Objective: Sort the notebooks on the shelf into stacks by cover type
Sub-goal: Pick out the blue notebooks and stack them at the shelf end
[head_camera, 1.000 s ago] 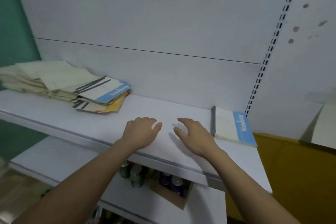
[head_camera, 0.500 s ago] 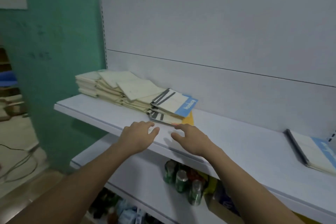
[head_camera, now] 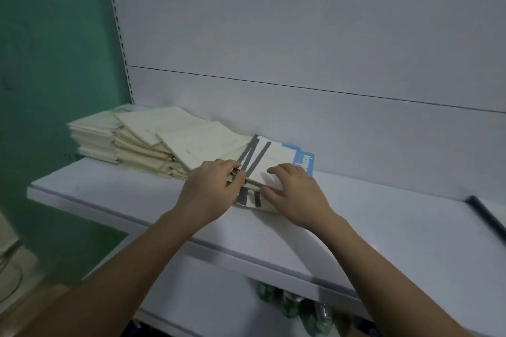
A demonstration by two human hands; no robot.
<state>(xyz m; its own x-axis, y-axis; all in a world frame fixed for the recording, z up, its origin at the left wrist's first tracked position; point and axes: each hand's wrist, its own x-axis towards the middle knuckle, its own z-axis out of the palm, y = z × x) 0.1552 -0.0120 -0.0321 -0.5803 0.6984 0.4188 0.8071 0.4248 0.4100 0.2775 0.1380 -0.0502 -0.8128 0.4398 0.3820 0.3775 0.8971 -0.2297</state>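
Left hand (head_camera: 212, 190) grip curled, pinching near edge of striped notebooks (head_camera: 269, 163). Right hand (head_camera: 297, 194) grip spread, fingers flat on top cover. Pile on shelf (head_camera: 137, 194).

Both bare forearms rise from the bottom corners of the frame and converge at its centre. The left hand (head_camera: 210, 191) lies knuckles-up, fingertips apparently curled around a notebook edge. The right hand (head_camera: 297, 194) lies palm-down, fingers spread, thumb pointing left.
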